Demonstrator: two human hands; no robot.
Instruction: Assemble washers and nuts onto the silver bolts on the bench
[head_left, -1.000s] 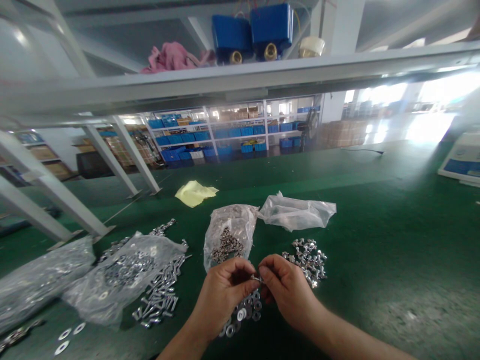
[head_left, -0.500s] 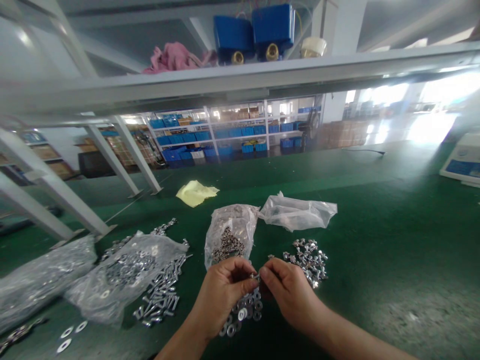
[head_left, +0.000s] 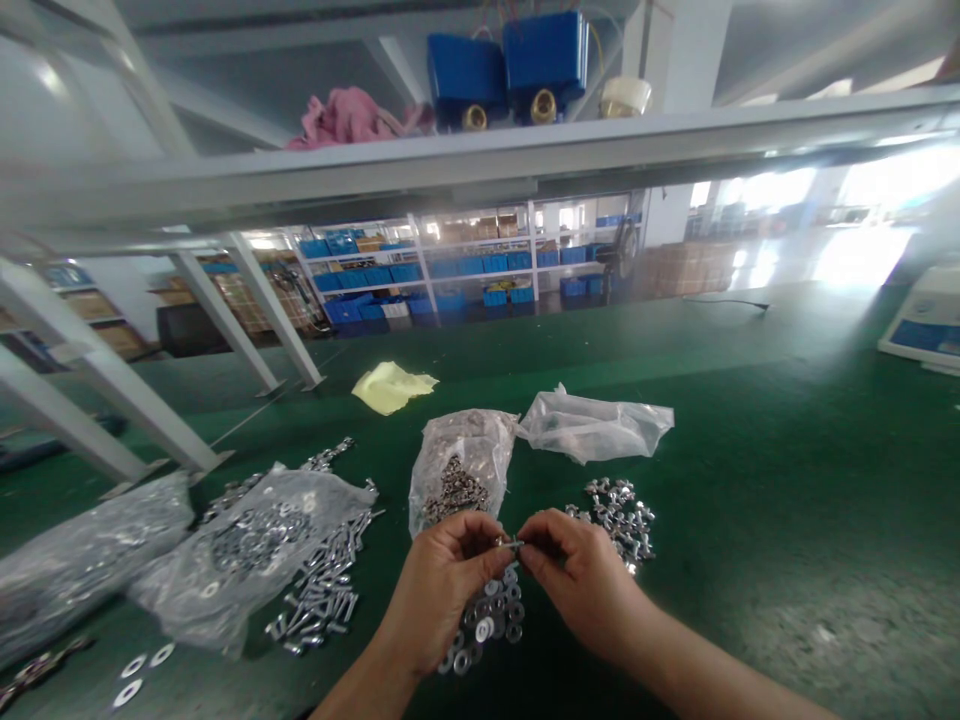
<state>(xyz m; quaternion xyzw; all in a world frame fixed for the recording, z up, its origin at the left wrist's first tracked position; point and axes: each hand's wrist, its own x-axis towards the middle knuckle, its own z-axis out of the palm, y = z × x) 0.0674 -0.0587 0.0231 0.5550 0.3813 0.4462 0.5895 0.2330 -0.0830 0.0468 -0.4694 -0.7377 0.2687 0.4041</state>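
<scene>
A small silvery bolt (head_left: 513, 544) lies sideways between my two hands, above the green tabletop. My left hand (head_left: 446, 580) pinches one end between thumb and fingers. At the other end, the closed fingertips of my right hand (head_left: 581, 575) grip the bolt's tip; any small part inside them is hidden. Flat metal washers (head_left: 495, 610) lie loosely piled just below the hands. Behind my left hand, a clear plastic bag (head_left: 469, 440) holds many small brownish metal parts (head_left: 457, 488). A heap of shiny small metal parts (head_left: 626, 520) sits beyond my right hand.
Loose bolts (head_left: 326, 590) spread at left beside a plastic bag of washers (head_left: 262, 530) and another filled bag (head_left: 90, 550). A crumpled clear bag (head_left: 600, 425) and yellow paper (head_left: 394, 387) lie farther back. A shelf (head_left: 480, 165) crosses overhead; its metal legs (head_left: 277, 310) stand left.
My right hand has risen slightly and tilted, and more of the bolt shows between the fingertips. My left hand stays nearly in place.
</scene>
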